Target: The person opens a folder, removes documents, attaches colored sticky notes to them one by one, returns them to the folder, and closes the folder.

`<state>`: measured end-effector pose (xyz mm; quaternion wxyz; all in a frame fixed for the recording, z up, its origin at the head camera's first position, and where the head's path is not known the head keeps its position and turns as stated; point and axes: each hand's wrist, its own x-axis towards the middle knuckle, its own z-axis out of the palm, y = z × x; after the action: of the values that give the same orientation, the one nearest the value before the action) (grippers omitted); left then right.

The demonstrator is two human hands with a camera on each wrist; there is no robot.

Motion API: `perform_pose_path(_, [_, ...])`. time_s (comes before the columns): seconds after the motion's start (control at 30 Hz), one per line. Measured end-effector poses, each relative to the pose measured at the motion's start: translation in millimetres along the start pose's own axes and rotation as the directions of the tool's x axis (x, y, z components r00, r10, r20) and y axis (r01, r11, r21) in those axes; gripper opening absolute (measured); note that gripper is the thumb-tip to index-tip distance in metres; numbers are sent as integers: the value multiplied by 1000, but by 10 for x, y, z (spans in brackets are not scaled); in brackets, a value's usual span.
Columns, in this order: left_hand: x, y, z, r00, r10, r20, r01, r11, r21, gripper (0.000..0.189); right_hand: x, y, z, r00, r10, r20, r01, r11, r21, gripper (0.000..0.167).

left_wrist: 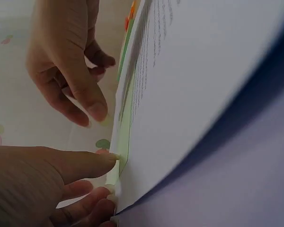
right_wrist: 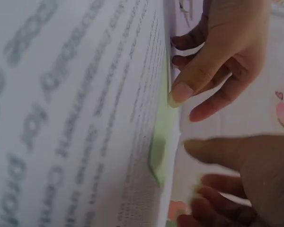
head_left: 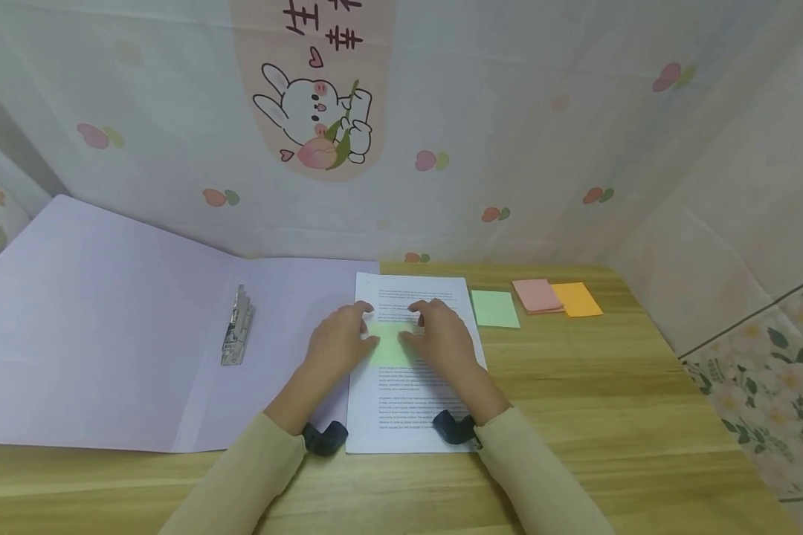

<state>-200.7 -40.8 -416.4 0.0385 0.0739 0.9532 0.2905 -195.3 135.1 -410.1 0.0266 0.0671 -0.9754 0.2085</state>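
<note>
A pale green sticky note (head_left: 384, 345) lies on a stack of printed sheets (head_left: 401, 401). My left hand (head_left: 334, 340) is at the note's left side, its fingers loosely bent. In the left wrist view, the left thumb (left_wrist: 92, 163) touches or nearly touches the edge of the note (left_wrist: 126, 120). Opposite it, my right hand (head_left: 444, 338) hovers at the note's right side with thumb and fingers apart. The right wrist view shows a gap between the right thumb (right_wrist: 213, 150) and the note (right_wrist: 159, 151). Neither hand grips anything.
An open lilac folder (head_left: 120, 319) with a metal clip (head_left: 238, 327) spreads over the left side, partly under the sheets. Right of the sheets lie green sticky notes (head_left: 495, 309), pink sticky notes (head_left: 537, 295) and orange sticky notes (head_left: 578, 299). A patterned cloth (head_left: 508, 148) hangs behind the wooden table (head_left: 575, 394).
</note>
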Motion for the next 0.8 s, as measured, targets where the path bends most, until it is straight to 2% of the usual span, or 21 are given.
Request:
perform_pose_path(0.07, [-34,7,-17,999,32,-1,-32,999,33,52,-32,-53,-7,996,-81,42,82,996,-43,44])
perform_pose_path(0.13, [-75,7,-33,997,75,-9,-74,994,84,53,-68,-91,0,980,-173,102,179,983,-50,47])
perform_pose_path(0.23, [-128,-16,-58,989,147,-6,-143,974,175,54,-107,-123,34,931,-306,197,319,947,-38,51])
perform_pose_path(0.33, [-165,-63,-83,982,185,45,-190,951,245,58,-133,-134,67,884,-370,287,393,919,-27,55])
perform_pose_path(0.4, [-182,-100,-99,980,176,98,-196,943,270,63,-140,-133,88,863,-380,332,410,912,-21,56])
perform_pose_path(0.53, [-203,-139,-126,972,138,189,-186,946,267,68,-146,-125,102,849,-368,381,405,914,-21,60])
perform_pose_path(0.8, [-218,-161,-187,953,157,259,-227,937,267,66,-111,-91,135,838,-369,401,411,912,-19,63])
